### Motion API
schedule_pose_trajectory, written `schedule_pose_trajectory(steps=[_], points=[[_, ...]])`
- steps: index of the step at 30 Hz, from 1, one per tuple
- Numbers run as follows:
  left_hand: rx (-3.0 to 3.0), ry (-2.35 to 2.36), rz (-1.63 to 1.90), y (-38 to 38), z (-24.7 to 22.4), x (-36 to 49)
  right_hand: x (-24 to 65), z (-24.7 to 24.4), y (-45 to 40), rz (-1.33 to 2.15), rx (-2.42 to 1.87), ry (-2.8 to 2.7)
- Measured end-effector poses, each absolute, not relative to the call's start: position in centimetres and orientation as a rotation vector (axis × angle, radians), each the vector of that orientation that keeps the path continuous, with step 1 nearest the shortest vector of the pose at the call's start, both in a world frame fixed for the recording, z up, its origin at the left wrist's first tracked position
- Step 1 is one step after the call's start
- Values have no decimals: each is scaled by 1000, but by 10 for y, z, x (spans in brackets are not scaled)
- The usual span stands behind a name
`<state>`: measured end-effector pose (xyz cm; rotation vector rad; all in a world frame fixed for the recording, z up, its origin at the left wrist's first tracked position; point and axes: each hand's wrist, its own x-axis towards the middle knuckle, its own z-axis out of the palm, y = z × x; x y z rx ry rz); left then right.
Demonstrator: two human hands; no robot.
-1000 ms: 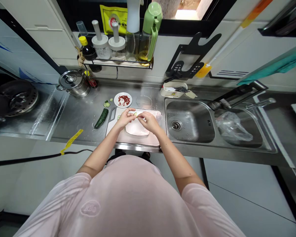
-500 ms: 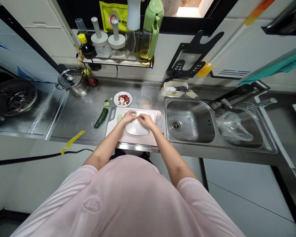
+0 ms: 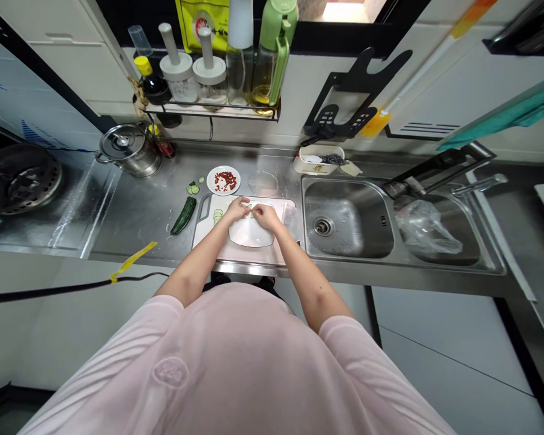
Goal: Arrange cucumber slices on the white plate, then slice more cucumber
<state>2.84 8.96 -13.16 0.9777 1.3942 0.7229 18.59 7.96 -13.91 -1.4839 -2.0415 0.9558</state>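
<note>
The fingers of your left hand [image 3: 236, 209] and right hand [image 3: 265, 216] were nearly closed, pinching a small pale-green piece [image 3: 251, 211] above the cutting board [image 3: 202, 234]; you seemed mid-handling, the next move calling for a light grip.

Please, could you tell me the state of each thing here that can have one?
Left hand, fingers bent, at a small pale-green piece
Right hand, fingers bent, at the same piece
Cucumber, lying on the counter, skin on
Cucumber slices, lying on the cutting board
Plate, holding red pieces
Steel pot, lidded
Oil bottle, upright, part-filled
Dark sauce bottle, upright, yellow-capped
Plastic bag, crumpled in the sink
</note>
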Motion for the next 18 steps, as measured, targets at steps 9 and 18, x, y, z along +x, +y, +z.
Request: schedule_pose_trajectory(steps=[9, 18], points=[[1055, 1463, 722, 98, -140, 32, 185, -139, 86, 888, -1589, -2064], [1461, 1652, 612, 94, -122, 32, 183, -140, 83, 861, -1690, -2059]])
